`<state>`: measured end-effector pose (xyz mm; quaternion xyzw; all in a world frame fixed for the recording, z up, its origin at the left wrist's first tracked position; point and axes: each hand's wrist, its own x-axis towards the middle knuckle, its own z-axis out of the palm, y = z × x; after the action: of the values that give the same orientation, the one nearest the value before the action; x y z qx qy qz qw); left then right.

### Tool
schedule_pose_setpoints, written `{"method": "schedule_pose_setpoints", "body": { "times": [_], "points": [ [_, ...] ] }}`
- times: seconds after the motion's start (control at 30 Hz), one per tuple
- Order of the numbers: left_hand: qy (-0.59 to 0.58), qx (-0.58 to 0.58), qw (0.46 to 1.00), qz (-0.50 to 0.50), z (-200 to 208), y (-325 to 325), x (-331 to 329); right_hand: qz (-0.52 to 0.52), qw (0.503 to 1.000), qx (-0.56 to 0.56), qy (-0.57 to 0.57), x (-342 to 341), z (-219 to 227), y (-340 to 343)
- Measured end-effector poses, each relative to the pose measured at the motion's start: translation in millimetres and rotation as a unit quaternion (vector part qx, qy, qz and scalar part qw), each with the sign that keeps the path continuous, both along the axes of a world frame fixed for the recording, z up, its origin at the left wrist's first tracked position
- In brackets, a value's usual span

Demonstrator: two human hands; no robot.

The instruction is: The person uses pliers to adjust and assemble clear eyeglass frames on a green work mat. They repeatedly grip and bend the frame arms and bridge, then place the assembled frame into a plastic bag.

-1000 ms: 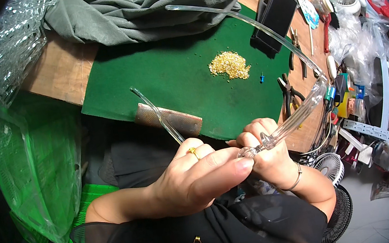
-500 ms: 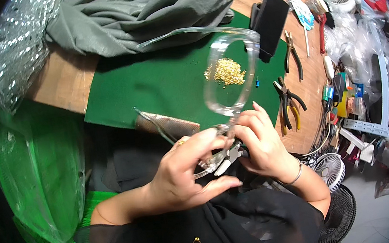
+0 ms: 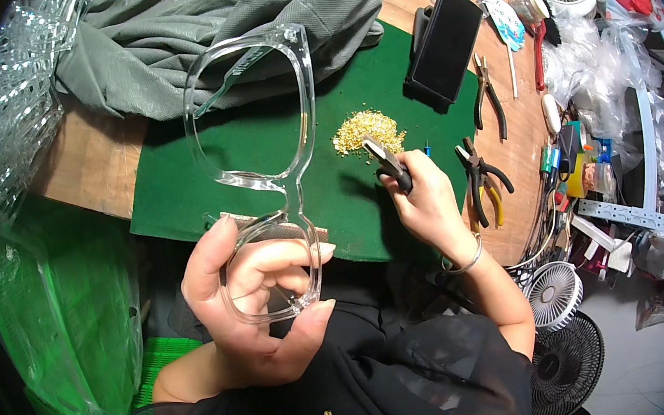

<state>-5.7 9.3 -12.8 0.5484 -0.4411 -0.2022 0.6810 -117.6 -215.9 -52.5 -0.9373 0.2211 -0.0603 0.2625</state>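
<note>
My left hand [image 3: 270, 344] grips a transparent eyeglass frame [image 3: 305, 86] by its nearer lens rim, with fingers and thumb bent round it. The frame is turned on end, its farther rim raised over the green mat [image 3: 165, 166]. Closed round the dark handles of a pair of pliers [image 3: 385, 162] is my right hand [image 3: 429, 204]. The metal jaws point at a small heap of gold-coloured bits [image 3: 359, 128] on the mat, close to its near edge; whether they touch it I cannot tell. A textured roll [image 3: 301, 229] lies partly hidden behind the left fingers.
Right of the mat lie two more pliers, one dark [image 3: 487, 97] and one with black-and-yellow handles [image 3: 482, 176]. A black phone [image 3: 445, 44] rests at the mat's far right. Grey cloth [image 3: 131, 54] covers the far side. A fan [image 3: 554, 296] stands at lower right.
My hands have moved apart. The left hand has carried the eyeglass frame leftward and turned it. The right hand has brought the pliers away from the frame toward the gold-coloured heap.
</note>
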Motion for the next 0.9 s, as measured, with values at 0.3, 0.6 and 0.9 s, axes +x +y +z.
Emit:
{"method": "schedule_pose_setpoints", "body": {
  "times": [0.3, 0.6, 0.9],
  "points": [
    [0.074, 0.009, 0.997, -0.007, 2.3, -7.7, -12.6, 0.028, 0.996, -0.075, 0.024, 10.9, -7.0, 0.7],
    [0.079, -0.03, 0.996, -0.023, 0.4, -18.0, -24.7, 0.107, 0.931, 0.298, -0.18, -6.0, 70.8, 45.4],
    [0.092, -0.023, 0.994, -0.053, 2.6, -9.0, -31.7, 0.252, 0.896, 0.229, -0.283, -2.3, 65.5, 56.5]
  ]
}}
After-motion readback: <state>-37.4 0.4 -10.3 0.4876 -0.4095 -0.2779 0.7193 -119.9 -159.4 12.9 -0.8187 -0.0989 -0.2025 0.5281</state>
